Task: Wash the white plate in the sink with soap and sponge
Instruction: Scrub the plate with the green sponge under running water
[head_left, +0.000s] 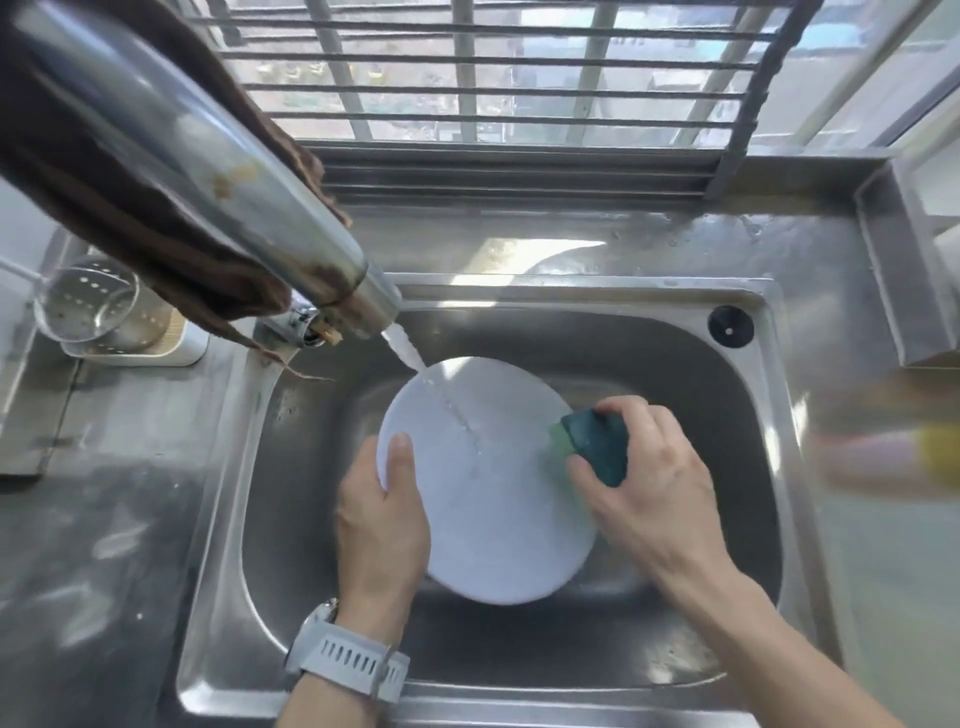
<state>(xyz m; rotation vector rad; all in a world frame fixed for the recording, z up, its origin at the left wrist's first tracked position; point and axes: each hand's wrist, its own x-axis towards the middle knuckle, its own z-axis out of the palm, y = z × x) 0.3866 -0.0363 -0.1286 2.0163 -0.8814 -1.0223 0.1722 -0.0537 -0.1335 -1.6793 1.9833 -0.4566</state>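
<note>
**Plate under running water, sponge at its edge**

Nearest, the left hand (382, 525), a white watch (345, 662) on its wrist, grips the white plate (483, 483) by its left rim, thumb over the face and the other fingers hidden behind. The plate is held tilted over the sink (737, 597), not lying on the bottom. The right hand (649, 483) has its fingers curled round the green sponge (595, 444), pressing it to the plate's right edge. Beyond, water from the faucet (291, 249) strikes the plate's upper part and runs down across it. A brown cloth (156, 228) hangs over the faucet. Far left on the surface (104, 519) stands a perforated metal holder (91, 306).

Judging by this, scrubbing is under way. No suds show on the plate, so whether soap has been applied cannot be told; a final rinse seems left to do.
</note>
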